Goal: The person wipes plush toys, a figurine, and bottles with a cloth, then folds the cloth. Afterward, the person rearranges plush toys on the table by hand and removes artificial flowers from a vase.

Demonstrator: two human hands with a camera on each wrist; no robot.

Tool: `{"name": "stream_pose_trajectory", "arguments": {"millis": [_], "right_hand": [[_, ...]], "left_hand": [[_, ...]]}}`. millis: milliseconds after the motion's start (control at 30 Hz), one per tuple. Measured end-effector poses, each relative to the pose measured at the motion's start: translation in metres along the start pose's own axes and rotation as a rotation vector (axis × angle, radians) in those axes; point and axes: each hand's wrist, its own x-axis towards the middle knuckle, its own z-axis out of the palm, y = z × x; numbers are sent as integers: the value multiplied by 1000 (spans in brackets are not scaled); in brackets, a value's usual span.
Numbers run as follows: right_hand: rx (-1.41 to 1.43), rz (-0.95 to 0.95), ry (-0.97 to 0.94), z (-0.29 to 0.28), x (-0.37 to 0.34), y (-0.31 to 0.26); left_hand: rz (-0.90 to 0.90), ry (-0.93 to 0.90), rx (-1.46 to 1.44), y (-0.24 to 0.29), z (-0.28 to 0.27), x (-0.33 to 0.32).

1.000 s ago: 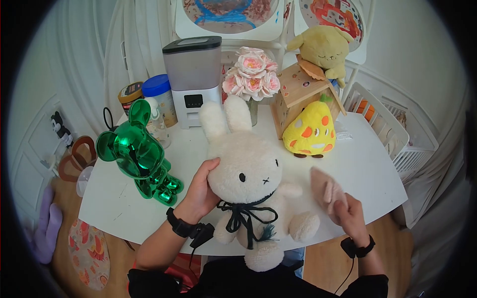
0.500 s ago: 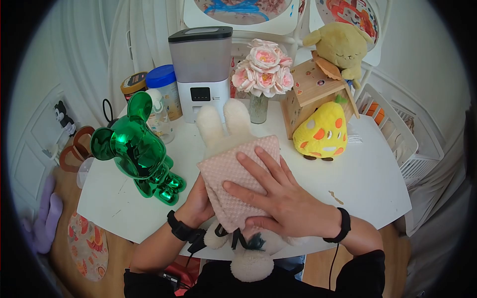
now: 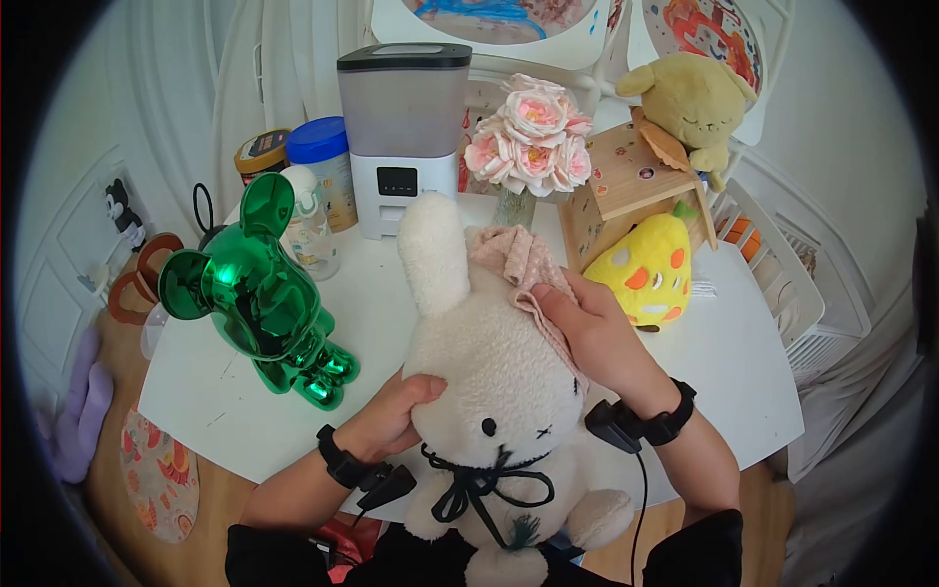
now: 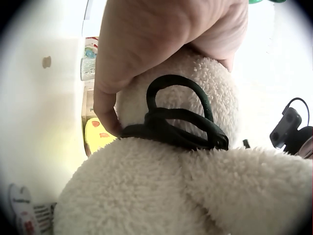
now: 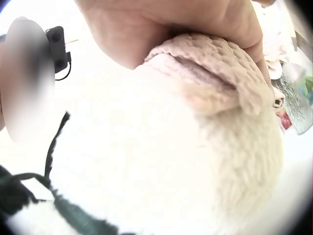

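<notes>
A white plush bunny (image 3: 499, 352) with a dark ribbon bow (image 3: 489, 484) at its neck is held upright at the table's front edge. My left hand (image 3: 391, 416) grips the side of its head, and the left wrist view shows that hand (image 4: 166, 39) curled round the head above the ribbon (image 4: 183, 117). A pink textured cloth (image 3: 518, 259) lies bunched against one ear, which it hides. My right hand (image 3: 606, 338) pinches the cloth against the head; in the right wrist view the cloth (image 5: 210, 63) shows folded under that hand (image 5: 181, 19).
A shiny green bear figure (image 3: 259, 293) stands at the left. Behind are a blue-lidded jar (image 3: 321, 166), a grey and white dispenser (image 3: 406, 127) and pink flowers (image 3: 533, 137). At the right, a yellow plush (image 3: 646, 274) leans by a wooden house (image 3: 626, 171) bearing a beige plush (image 3: 693, 103).
The cloth, first in my right hand beside the bunny, was spread over its face under that hand, and is now bunched up at one ear. The face shows again.
</notes>
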Motion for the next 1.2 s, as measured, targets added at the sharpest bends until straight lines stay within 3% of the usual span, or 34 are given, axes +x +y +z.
{"name": "stream_pose_trajectory", "arguments": {"millis": [67, 200, 267, 333, 367, 433, 467, 533, 567, 600, 667, 700, 733, 800, 833, 967, 1033, 1100, 1133, 1200], "right_hand": [[317, 149, -30, -1, -2, 2], [370, 112, -24, 7, -24, 12], [-100, -437, 97, 15, -39, 7], [-262, -470, 10, 10, -49, -8], [-352, -580, -103, 10, -48, -13], [-457, -717, -280, 8, -46, -22], [-458, -722, -279, 8, -45, -27], [-508, -820, -450, 14, -43, -37], [-559, -846, -471, 19, -43, -40], [-557, -844, -470, 23, -41, -42], [-539, -849, -493, 31, -34, -46], [-537, -848, -489, 36, -31, -48], [-613, -843, -431, 41, -26, -47], [-688, -837, -362, 47, -15, -46], [-734, -821, -312, 47, -7, -45], [-833, -776, -230, 40, 28, -43], [-865, -746, -209, 29, 46, -41], [-792, -544, -174, 13, 60, -44], [-796, -546, -170, 3, 64, -49], [-603, 156, -386, -18, 66, -62]], "left_hand": [[-9, 1, 3, 0, -2, -1], [66, 84, -15, -4, 1, 1], [125, 142, 30, -3, 9, 2], [141, 122, -29, -2, 12, 2], [148, 128, -37, -1, 13, 0], [170, 53, 193, 2, 14, -2], [174, 53, 196, 3, 15, -2], [108, 13, 270, 6, 17, -2], [25, -53, -1, 11, 29, -6], [22, -53, -1, -5, 24, 2], [348, -707, -877, -36, 15, 20], [-163, -576, -1160, -20, 3, 10], [-166, -574, -1157, -11, 4, 5], [149, 44, 242, 3, 11, -3], [178, 161, 119, -10, -1, 3], [7, 137, 205, -2, -6, 1], [61, 90, 193, -2, 1, -1], [122, 44, 180, 1, 6, -4], [121, 38, 192, 1, 7, -6], [131, 28, 202, 2, 8, -8]]}}
